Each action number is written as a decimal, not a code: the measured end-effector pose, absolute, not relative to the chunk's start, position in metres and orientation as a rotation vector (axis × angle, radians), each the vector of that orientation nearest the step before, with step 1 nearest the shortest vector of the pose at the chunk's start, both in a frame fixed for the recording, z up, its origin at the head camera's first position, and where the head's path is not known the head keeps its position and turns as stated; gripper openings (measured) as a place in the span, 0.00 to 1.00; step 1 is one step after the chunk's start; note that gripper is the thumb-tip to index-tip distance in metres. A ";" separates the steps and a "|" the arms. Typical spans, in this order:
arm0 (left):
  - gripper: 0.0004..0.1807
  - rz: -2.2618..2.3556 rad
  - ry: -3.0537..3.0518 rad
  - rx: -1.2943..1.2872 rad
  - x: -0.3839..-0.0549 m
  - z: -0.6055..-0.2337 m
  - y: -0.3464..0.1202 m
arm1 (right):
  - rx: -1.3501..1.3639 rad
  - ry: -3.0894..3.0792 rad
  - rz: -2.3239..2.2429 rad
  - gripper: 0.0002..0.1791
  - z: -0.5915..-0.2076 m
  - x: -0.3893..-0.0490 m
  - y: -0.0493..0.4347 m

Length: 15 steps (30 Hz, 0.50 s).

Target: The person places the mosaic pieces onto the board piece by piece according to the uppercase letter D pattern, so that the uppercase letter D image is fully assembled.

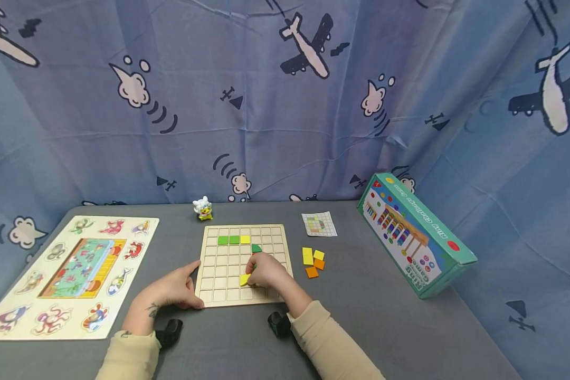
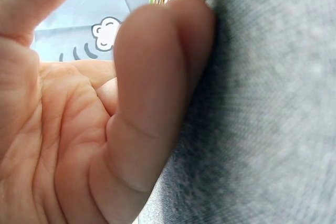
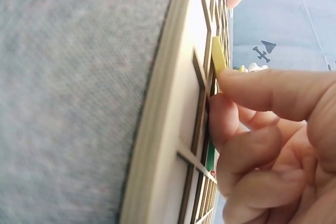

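A square wooden grid board lies flat on the table. My right hand is over its lower middle, pinching a yellow tile between thumb and index finger, low against the grid. At the board's lower left, my left hand touches the edge, index finger stretched along the left side and thumb at the near corner. Two green tiles and a yellow square tile sit side by side in an upper row. Beyond the right hand shows a green piece with a rounded side; the hand partly covers a bit of red below it.
Several loose yellow and orange tiles lie right of the board, below a small grid pattern card. A green game box stands at the right. Left is a sea-animal puzzle board; a small white-and-yellow figurine stands behind.
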<state>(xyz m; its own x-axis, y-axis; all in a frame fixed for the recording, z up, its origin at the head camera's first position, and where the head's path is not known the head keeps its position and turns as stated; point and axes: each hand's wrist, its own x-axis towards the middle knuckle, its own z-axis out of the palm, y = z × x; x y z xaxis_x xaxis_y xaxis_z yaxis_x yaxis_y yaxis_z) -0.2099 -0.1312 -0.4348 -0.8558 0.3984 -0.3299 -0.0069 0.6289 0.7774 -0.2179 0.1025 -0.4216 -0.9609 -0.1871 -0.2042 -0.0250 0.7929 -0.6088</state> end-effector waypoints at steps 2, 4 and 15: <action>0.60 1.131 2.380 0.309 -0.210 -0.435 -0.131 | -0.156 2.749 -0.890 0.08 -0.421 -0.217 0.101; 0.60 1.128 2.382 0.312 -0.209 -0.435 -0.131 | -0.151 2.766 -0.865 0.08 -0.421 -0.217 0.100; 0.60 1.128 2.372 0.335 -0.210 -0.434 -0.132 | -0.129 2.808 -0.836 0.09 -0.422 -0.215 0.097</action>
<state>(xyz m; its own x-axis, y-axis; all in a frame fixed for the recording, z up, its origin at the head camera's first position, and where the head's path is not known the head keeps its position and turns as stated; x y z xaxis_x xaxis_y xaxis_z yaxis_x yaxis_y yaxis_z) -0.2100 -0.1322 -0.4340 -0.8504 0.4150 -0.3234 0.0111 0.6286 0.7776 -0.2149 0.0975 -0.4219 -0.9744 -0.1425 -0.1739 -0.0242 0.8353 -0.5492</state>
